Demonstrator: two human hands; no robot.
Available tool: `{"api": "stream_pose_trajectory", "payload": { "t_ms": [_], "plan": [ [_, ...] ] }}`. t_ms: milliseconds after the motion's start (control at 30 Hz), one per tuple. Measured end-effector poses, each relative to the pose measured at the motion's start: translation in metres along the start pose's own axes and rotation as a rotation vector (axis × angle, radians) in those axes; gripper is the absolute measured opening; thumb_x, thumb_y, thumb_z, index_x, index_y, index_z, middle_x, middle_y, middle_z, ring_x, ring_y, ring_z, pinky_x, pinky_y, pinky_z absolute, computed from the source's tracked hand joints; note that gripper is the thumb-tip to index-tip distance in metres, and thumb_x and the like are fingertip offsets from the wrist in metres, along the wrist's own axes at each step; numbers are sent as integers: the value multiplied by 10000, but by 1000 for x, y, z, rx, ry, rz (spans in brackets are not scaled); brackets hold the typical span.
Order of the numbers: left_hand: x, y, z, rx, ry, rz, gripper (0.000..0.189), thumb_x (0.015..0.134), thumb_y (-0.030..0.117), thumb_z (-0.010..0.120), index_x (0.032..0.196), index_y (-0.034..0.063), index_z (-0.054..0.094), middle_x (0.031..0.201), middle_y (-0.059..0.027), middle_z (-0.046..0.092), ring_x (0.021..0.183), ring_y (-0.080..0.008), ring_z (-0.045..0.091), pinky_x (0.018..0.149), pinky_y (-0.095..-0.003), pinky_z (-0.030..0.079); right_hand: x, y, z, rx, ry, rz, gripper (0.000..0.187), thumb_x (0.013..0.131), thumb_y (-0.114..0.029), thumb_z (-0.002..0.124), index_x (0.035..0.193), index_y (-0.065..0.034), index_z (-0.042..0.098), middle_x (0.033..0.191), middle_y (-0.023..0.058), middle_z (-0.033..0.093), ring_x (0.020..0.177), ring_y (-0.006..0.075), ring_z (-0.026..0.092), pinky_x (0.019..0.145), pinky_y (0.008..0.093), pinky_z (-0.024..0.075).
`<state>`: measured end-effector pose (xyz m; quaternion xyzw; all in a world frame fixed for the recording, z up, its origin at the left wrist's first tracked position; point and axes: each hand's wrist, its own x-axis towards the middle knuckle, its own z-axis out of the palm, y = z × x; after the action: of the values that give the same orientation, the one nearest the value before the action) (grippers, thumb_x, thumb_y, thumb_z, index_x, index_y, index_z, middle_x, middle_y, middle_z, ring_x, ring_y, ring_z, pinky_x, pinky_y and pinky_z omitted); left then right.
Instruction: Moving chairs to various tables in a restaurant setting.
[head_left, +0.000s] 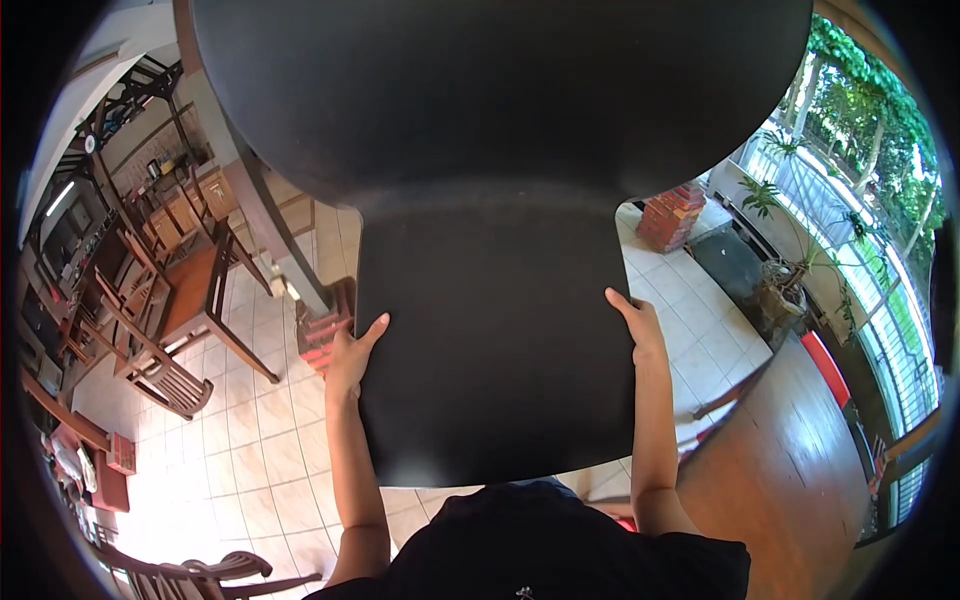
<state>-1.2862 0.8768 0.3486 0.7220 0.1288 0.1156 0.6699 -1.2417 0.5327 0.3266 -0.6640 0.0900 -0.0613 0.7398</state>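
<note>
A black moulded chair seat (495, 337) fills the middle of the view, held up in front of my chest. Its wide rounded backrest (495, 90) rises at the top, close to the camera. My left hand (351, 356) grips the seat's left edge, thumb lying on the upper face. On the opposite edge my right hand (643, 326) has the same kind of grip, thumb on top. The fingers of both hands are hidden under the seat. Any legs of the chair are out of sight.
At left, a wooden dining table (195, 292) stands with several wooden chairs (169, 382) on the tiled floor (255, 427). A post (262, 202) rises from a brick base (319, 337). A round-edged wooden table (787, 457) is close at right, a potted plant (780, 292) beyond it.
</note>
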Motion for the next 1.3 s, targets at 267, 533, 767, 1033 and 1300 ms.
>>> {"api": "stream_pose_trajectory", "payload": {
  "t_ms": [267,533,767,1033,1300],
  "plan": [
    [129,-4,-10,-12,120,-1,503,661,256,601,975,-88,409,902,-157,497,772,-169,510,669,-231,406,159,1,97,83,-228,63,470,597,-280,644,814,111,499,712,132,537,573,161,533,505,238,420],
    [236,-24,-36,79,379,-181,587,676,340,566,1007,-112,390,977,-172,465,896,-211,463,763,-257,361,297,39,214,93,-383,169,467,576,-285,659,803,94,508,709,120,540,601,159,534,519,223,414],
    [365,-49,-62,47,468,-279,658,656,398,568,1042,-98,372,1009,-160,442,923,-204,438,790,-252,336,405,79,311,63,-410,200,412,569,-286,663,741,65,532,681,87,543,606,138,528,528,219,406],
    [492,-80,-96,204,457,-385,676,647,424,566,1018,-110,383,950,-157,474,877,-211,466,756,-261,362,484,146,404,-227,-285,151,498,551,-424,634,660,55,549,608,114,533,561,160,510,494,257,383],
    [596,-124,-111,279,465,-577,685,638,451,560,978,-126,417,926,-174,491,861,-209,482,741,-268,378,580,209,478,-500,-373,264,598,554,-481,600,763,77,548,723,185,556,716,238,549,599,279,418]
  ]
}}
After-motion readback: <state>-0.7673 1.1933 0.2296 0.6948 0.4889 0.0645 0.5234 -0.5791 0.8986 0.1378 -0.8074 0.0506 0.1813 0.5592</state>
